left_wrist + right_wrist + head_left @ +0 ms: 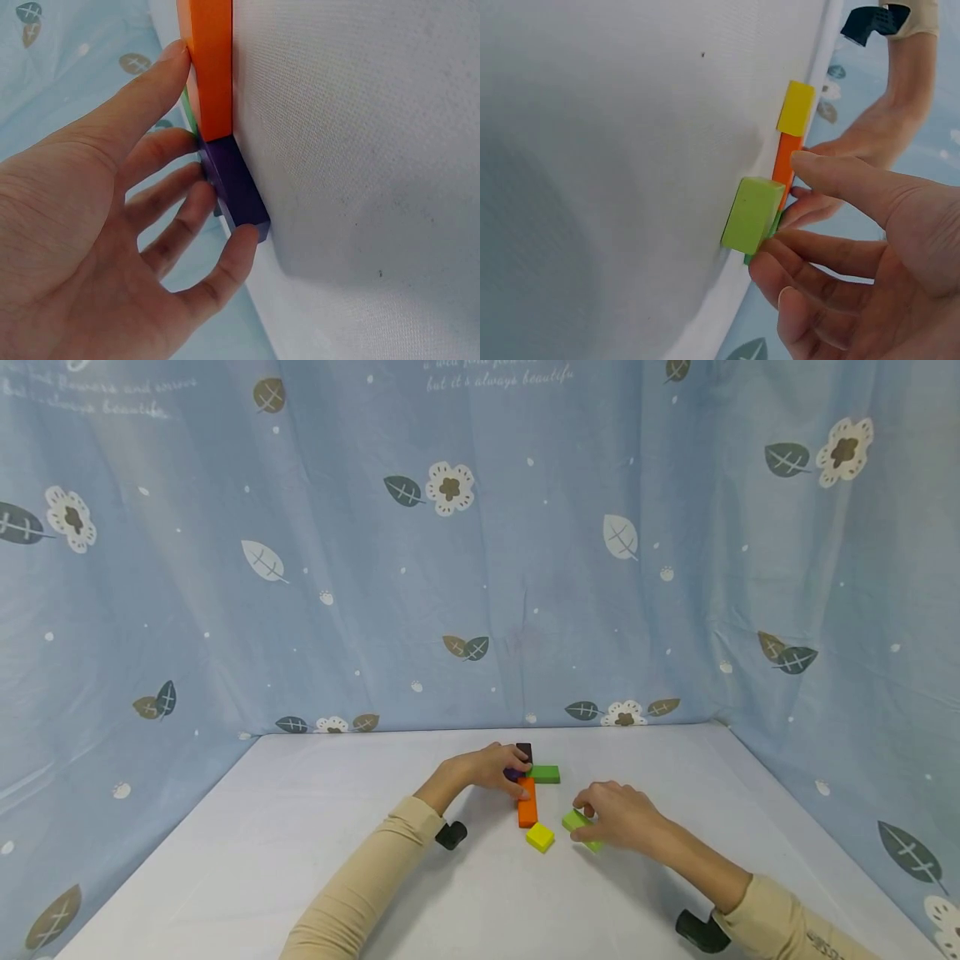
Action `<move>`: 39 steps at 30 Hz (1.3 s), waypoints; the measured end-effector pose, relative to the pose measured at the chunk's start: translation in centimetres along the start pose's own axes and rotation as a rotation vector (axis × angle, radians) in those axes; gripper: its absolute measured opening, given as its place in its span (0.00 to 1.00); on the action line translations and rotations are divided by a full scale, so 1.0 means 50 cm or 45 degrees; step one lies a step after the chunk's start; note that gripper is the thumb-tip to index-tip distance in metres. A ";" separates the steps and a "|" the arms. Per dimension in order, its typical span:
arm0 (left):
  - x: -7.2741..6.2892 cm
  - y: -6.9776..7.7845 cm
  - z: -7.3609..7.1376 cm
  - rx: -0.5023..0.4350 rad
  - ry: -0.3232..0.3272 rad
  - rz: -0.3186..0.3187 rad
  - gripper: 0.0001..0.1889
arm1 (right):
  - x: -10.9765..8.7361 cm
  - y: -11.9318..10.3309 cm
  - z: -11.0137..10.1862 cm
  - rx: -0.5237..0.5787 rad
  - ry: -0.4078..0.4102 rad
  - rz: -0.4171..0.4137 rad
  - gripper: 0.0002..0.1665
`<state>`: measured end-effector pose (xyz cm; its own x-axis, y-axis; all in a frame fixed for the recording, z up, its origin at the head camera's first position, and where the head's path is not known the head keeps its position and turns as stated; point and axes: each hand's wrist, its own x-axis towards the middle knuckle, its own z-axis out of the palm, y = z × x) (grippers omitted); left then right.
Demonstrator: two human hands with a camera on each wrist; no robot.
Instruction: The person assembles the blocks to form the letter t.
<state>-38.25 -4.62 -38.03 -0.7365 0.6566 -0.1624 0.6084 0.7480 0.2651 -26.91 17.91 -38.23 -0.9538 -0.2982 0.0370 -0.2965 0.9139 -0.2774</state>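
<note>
My left hand (491, 768) is at a joined row of blocks. Its thumb touches the side of the orange block (527, 814), and its loosely bent fingers lie along the purple block (240, 180), the little finger at that block's end. A green block (545, 774) and a dark block (524, 748) adjoin at the far end. Over a light green block (754, 214) hovers my right hand (622, 814). Its fingertips are at the block's edge, while the thumb stands apart from it in the right wrist view. Whether the fingertips touch is hard to tell.
A yellow block (540, 837) lies just in front of the orange one, between the hands. White cloth covers the table (315, 793). A blue patterned curtain (525, 568) stands behind and at both sides. Each wrist carries a black device (452, 835).
</note>
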 end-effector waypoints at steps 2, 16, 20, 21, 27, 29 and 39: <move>0.000 -0.001 0.001 -0.001 0.002 0.006 0.31 | -0.002 0.000 0.001 -0.001 0.000 0.003 0.25; 0.003 -0.005 0.002 0.006 0.001 0.023 0.32 | -0.003 0.004 0.007 -0.016 -0.005 0.016 0.25; 0.002 -0.004 0.002 0.011 -0.001 0.021 0.32 | -0.003 0.004 0.006 -0.018 -0.009 0.012 0.25; 0.002 -0.004 0.002 0.012 -0.001 0.022 0.32 | -0.004 0.005 0.006 -0.019 -0.009 0.009 0.25; 0.000 -0.002 0.001 0.011 -0.004 0.018 0.32 | -0.005 0.006 0.007 -0.015 -0.002 -0.001 0.25; -0.002 -0.001 0.001 0.005 -0.003 0.008 0.32 | -0.005 0.006 0.008 -0.014 0.000 -0.003 0.25; 0.001 -0.004 0.004 -0.014 0.006 -0.005 0.32 | -0.001 0.005 0.008 -0.028 -0.010 0.000 0.24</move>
<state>-38.34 -4.72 -38.25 -0.7406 0.6529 -0.1590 0.6020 0.7497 0.2747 -26.91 18.06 -38.68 -0.9535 -0.3000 0.0293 -0.2973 0.9198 -0.2559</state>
